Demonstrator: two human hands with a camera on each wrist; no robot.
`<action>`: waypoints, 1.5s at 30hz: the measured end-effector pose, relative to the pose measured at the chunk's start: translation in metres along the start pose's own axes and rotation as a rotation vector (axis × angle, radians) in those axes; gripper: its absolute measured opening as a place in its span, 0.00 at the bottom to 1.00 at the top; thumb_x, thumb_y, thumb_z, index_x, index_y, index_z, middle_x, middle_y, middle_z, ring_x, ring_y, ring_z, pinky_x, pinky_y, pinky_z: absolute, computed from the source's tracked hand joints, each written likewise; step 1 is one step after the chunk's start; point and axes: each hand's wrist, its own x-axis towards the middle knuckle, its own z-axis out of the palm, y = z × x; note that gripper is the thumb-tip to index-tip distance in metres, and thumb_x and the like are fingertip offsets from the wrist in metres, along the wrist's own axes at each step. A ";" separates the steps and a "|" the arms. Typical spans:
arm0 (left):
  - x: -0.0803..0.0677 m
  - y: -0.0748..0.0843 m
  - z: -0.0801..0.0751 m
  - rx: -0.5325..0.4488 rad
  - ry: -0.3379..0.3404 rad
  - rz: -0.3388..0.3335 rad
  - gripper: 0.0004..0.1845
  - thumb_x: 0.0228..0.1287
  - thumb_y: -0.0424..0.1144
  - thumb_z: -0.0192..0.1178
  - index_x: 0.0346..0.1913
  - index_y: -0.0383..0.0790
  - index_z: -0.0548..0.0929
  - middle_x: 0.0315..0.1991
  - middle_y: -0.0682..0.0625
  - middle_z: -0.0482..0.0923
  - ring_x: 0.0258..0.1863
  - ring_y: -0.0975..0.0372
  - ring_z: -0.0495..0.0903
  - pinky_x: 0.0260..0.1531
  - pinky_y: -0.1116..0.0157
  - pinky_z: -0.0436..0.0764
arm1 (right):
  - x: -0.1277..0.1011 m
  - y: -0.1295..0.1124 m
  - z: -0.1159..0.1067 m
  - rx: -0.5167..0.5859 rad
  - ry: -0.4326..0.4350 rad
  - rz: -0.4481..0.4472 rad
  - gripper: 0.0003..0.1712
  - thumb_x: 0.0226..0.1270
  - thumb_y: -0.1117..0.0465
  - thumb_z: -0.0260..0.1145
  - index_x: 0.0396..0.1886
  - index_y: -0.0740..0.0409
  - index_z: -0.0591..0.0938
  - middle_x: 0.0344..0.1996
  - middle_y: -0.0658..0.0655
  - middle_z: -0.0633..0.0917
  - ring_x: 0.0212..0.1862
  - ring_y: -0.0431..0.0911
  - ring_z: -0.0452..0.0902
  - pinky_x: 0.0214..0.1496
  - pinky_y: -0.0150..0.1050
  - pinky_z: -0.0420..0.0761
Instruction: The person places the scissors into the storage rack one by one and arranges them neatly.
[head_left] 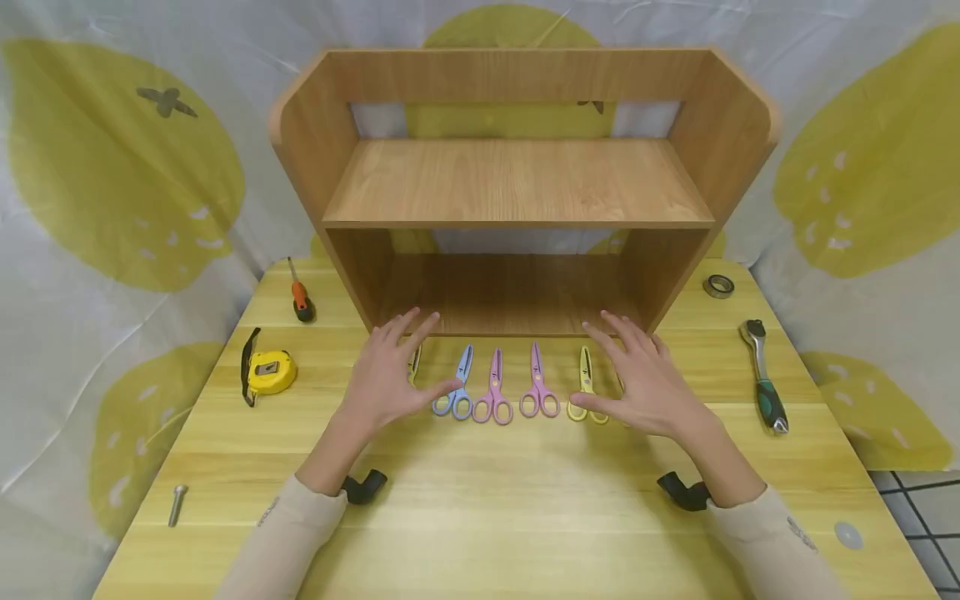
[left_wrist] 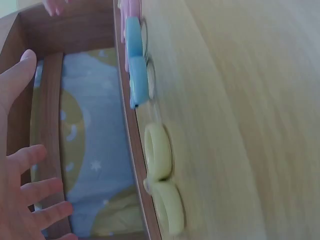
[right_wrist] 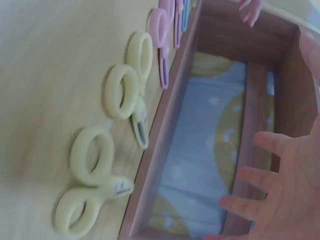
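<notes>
My left hand [head_left: 386, 371] is held over the left end of a row of scissors, fingers spread and holding nothing. Partly hidden beneath it lies one yellow pair, whose handles [left_wrist: 169, 207] show in the left wrist view. Beside its thumb are blue scissors [head_left: 462, 377], followed by pink scissors [head_left: 495, 387] and a second pink pair [head_left: 537, 380]. Over the right end is my right hand [head_left: 641, 379], likewise spread with nothing in it. Yellow scissors [head_left: 586, 379] lie near its thumb. Another yellow pair [right_wrist: 102, 186] shows in the right wrist view, mostly covered by this hand in the head view.
A two-tier wooden shelf [head_left: 517, 179] stands behind the scissors. At left lie a screwdriver [head_left: 300, 298], tape measure [head_left: 272, 372] and bolt [head_left: 177, 505]. At right are a tape roll [head_left: 718, 280], ratchet wrench [head_left: 763, 379] and pale disc [head_left: 848, 535]. Black bent pieces [head_left: 365, 487] lie by both wrists.
</notes>
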 end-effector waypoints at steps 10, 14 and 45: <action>-0.006 -0.024 -0.008 -0.187 0.121 -0.093 0.49 0.55 0.73 0.67 0.78 0.60 0.67 0.77 0.46 0.67 0.74 0.45 0.67 0.69 0.35 0.74 | -0.023 0.023 0.003 0.070 0.026 0.027 0.57 0.61 0.27 0.69 0.83 0.43 0.58 0.80 0.60 0.60 0.78 0.65 0.57 0.70 0.78 0.65; -0.008 -0.040 -0.009 -0.265 0.202 -0.155 0.45 0.56 0.68 0.71 0.76 0.59 0.71 0.74 0.47 0.70 0.73 0.45 0.69 0.67 0.34 0.74 | -0.029 0.031 0.007 0.112 0.052 0.034 0.55 0.61 0.31 0.72 0.81 0.46 0.61 0.78 0.59 0.65 0.76 0.64 0.61 0.71 0.75 0.69; 0.007 -0.106 -0.003 -0.926 0.327 -0.508 0.20 0.71 0.45 0.67 0.60 0.39 0.83 0.54 0.43 0.84 0.49 0.60 0.87 0.50 0.65 0.91 | -0.067 0.073 0.029 0.385 -0.012 0.186 0.34 0.57 0.52 0.83 0.60 0.60 0.82 0.48 0.56 0.86 0.48 0.48 0.76 0.47 0.32 0.80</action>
